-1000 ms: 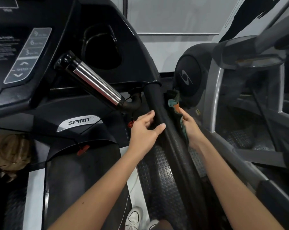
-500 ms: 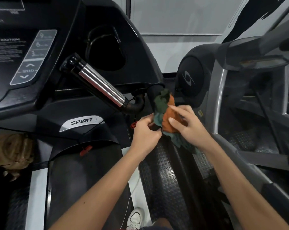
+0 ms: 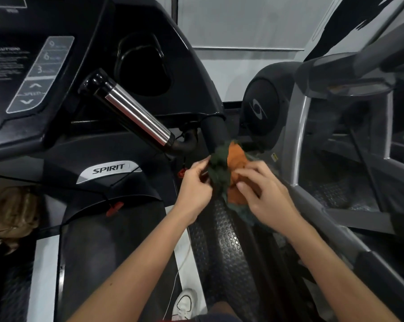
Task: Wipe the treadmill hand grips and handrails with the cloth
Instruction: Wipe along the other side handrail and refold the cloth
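An orange and dark green cloth (image 3: pixel 233 168) is draped over the black right handrail (image 3: pixel 216 132) of the treadmill, just below where the rail meets the console. My left hand (image 3: pixel 194 189) pinches the cloth's green left edge. My right hand (image 3: pixel 263 194) lies on the orange part with curled fingers holding it against the rail. The chrome and black hand grip (image 3: pixel 131 115) juts out to the upper left of both hands, untouched. The rail under the cloth is hidden.
The console (image 3: pixel 33 73) with speed buttons fills the upper left, a cup holder (image 3: pixel 145 66) beside it. The belt (image 3: pixel 108 252) and a white shoe (image 3: pixel 184 305) lie below. A neighbouring grey machine frame (image 3: pixel 296 140) stands close on the right. A red safety clip (image 3: pixel 113 208) hangs on its cord.
The cloth came from behind the rail up onto its top. My right hand moved over the rail with it, and my left hand went from touching the rail to pinching the cloth.
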Motion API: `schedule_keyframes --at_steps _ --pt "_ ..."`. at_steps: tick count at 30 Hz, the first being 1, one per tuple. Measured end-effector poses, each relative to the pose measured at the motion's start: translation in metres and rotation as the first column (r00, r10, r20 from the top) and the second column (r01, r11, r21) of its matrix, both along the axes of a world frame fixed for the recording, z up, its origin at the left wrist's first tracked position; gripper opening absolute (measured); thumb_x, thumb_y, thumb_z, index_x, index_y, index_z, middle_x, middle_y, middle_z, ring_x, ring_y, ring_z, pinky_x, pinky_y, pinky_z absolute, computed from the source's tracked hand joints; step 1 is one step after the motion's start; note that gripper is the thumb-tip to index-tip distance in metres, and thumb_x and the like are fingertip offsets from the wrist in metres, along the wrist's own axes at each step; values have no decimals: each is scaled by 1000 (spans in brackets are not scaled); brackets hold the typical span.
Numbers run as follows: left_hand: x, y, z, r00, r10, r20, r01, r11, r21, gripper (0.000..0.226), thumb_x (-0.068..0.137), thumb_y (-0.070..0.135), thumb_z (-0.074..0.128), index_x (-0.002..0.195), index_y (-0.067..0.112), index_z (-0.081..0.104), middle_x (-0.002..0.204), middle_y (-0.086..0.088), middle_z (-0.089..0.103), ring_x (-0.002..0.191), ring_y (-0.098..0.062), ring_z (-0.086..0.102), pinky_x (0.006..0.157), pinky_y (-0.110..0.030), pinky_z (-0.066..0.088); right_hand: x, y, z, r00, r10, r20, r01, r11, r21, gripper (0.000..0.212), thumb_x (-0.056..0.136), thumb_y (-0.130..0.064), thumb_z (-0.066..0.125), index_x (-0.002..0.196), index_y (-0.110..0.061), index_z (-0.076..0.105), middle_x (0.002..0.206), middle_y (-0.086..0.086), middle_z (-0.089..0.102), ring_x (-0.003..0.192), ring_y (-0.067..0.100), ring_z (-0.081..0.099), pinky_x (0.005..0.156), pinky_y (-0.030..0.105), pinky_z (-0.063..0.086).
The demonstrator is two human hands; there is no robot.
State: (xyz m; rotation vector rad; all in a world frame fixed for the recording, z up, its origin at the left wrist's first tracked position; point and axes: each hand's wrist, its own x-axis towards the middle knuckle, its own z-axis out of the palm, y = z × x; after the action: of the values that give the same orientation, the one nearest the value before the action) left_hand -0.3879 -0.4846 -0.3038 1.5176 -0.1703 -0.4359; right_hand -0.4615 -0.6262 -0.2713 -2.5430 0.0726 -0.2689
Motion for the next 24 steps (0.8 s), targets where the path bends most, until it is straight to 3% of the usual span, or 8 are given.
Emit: schedule_keyframes --at_steps 4,9,12,15,17,19,22,24 --pt "-1 -1 0 1000 2 -28 -2 1000 -7 37 89 -3 51 98 29 67 120 -5 58 111 -24 58 91 -45 52 37 -4 -1 990 40 -132 -12 979 205 47 91 -29 55 137 -28 42 122 -11 35 110 1 42 100 33 41" --pt "1 0 1 1000 -13 -27 13 1000 -10 39 86 -2 57 113 26 65 124 -5 59 115 -22 57 98 -44 47 7 -7 -2 997 52 -63 -38 976 212 40 80 -33 64 119 -27 61 110 -14 43 106 -3 47 96 22 40" --pt "1 -1 4 998 -10 -54 9 1000 -14 53 88 -13 49 133 15 50 139 -3 47 123 -11 48 102 -24 43 -24 -7 1 999 26 -28 -22 990 141 25 74 -29 61 95 -21 71 101 -19 49 99 -3 51 89 17 40" --pt "0 -2 6 999 -20 -42 19 1000 -13 55 89 -17 41 136 11 45 141 -1 42 120 -7 45 89 -3 40 -36 -4 3 1000 2 -26 1 993 116 21 73 -25 60 91 -22 71 96 -19 52 94 4 55 84 21 43" --pt "-1 -2 4 1000 -8 -8 8 1000 -8 53 88 -13 49 135 13 47 140 0 43 121 -7 46 96 -11 42 -25 -4 4 999 9 -40 -6 997 79 30 73 -29 60 101 -26 69 100 -18 50 98 5 53 87 18 39" --pt "1 -2 -1 1000 -3 17 3 1000 14 47 87 -6 55 129 15 56 135 0 49 122 -12 49 104 -30 43 -3 -4 4 996 46 -70 -39 993 109 42 73 -35 63 115 -31 62 110 -15 45 105 3 49 93 21 39" --pt "2 -2 -6 1000 15 -5 -15 1000 7 39 86 -5 53 110 23 67 124 -3 57 116 -21 56 98 -45 47 27 -7 1 994 62 -94 -35 963 266 47 78 -29 69 121 -36 54 116 -8 41 110 3 47 101 34 42" --pt "3 -2 -7 1000 24 -20 -23 999 23 37 86 -5 53 107 22 68 121 -4 59 112 -23 59 96 -46 48 33 -8 -3 996 41 -81 -14 953 303 42 80 -27 67 120 -33 57 115 -7 43 110 3 48 101 33 42"
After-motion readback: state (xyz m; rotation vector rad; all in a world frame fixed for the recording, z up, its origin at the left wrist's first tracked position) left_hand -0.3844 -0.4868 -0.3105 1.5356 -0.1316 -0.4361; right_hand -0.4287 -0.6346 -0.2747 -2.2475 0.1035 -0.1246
